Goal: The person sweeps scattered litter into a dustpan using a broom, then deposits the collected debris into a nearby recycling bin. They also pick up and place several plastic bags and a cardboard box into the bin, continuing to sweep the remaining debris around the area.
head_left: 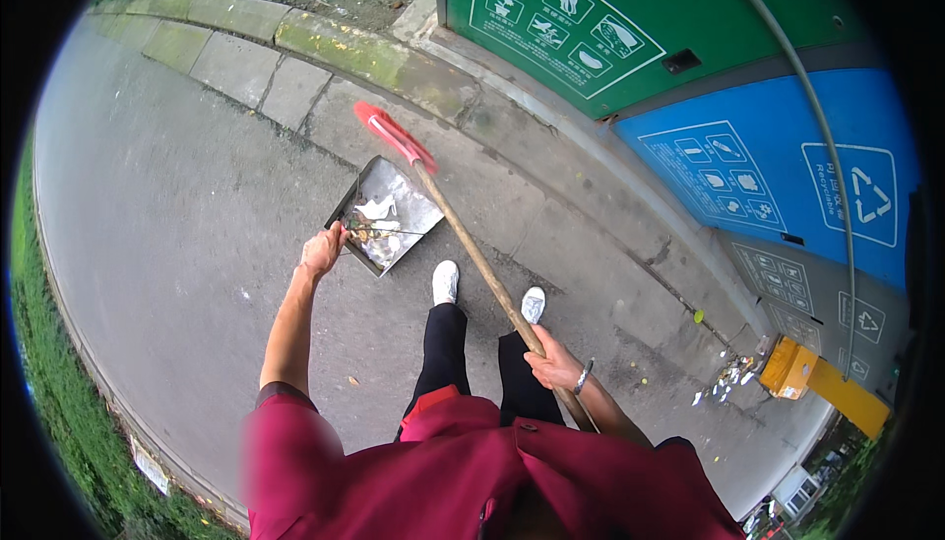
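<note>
My left hand (323, 248) is closed round the thin handle of a metal dustpan (425, 213), ahead and left of my feet. Scraps of white paper (376, 208) and brown bits lie in the pan. Wrapped round the wooden stick of a broom (463, 232) is my right hand (554, 359), in front of my right hip. The broom slants forward and left, and its red head (394, 134) is at the pan's far side. I cannot tell whether the head touches the ground.
Green (610, 77), blue (709, 127) and grey bin fronts (778, 279) stand along the right. Beside them, paper litter (730, 380) lies near a yellow box (785, 367). A stone kerb (241, 18) runs across the far side; grass (59, 412) borders the pavement at left.
</note>
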`<state>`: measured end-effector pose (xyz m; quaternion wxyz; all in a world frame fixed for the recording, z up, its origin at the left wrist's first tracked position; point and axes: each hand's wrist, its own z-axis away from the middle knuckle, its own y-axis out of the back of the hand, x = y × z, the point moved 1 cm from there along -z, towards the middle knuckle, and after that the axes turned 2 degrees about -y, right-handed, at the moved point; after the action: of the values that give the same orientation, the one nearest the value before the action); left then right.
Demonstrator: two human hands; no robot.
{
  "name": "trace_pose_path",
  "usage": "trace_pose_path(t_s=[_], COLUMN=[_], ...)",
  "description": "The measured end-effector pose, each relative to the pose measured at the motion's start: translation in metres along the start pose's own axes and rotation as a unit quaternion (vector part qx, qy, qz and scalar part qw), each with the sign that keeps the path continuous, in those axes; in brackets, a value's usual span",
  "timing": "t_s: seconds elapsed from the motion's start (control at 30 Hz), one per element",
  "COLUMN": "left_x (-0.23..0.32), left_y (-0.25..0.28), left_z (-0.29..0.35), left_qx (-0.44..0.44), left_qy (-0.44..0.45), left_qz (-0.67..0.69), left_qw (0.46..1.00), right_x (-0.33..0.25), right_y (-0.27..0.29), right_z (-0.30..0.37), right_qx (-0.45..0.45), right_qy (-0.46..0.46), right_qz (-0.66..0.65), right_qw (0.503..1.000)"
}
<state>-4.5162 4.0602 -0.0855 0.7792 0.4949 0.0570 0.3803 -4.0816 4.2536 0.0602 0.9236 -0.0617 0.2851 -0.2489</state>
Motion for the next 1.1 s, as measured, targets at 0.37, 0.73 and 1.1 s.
trace_pose_path(t_s=[0.37,0.73,1.1], left_x=[-0.048,0.073,0.317], left_y=[-0.05,-0.077,-0.089], left_z=[-0.016,-0.027,0.054], left_qx=[0.06,0.002,0.01], left_qy=[-0.174,-0.254,-0.223], left_qz=[0.081,0.102,0.013], left_qw=[0.98,0.962,0.975], right_x=[0.035,0.26,0.481], right_y=[0.011,-0.042,-0.017], right_z=[-0.09,0.16,0.354], right_qx=[0.019,0.313,0.486], right_qy=[-0.052,-0.002,-0.055], right_qz=[0.132,0.022,-0.02], right_qw=[0.99,0.95,0.872])
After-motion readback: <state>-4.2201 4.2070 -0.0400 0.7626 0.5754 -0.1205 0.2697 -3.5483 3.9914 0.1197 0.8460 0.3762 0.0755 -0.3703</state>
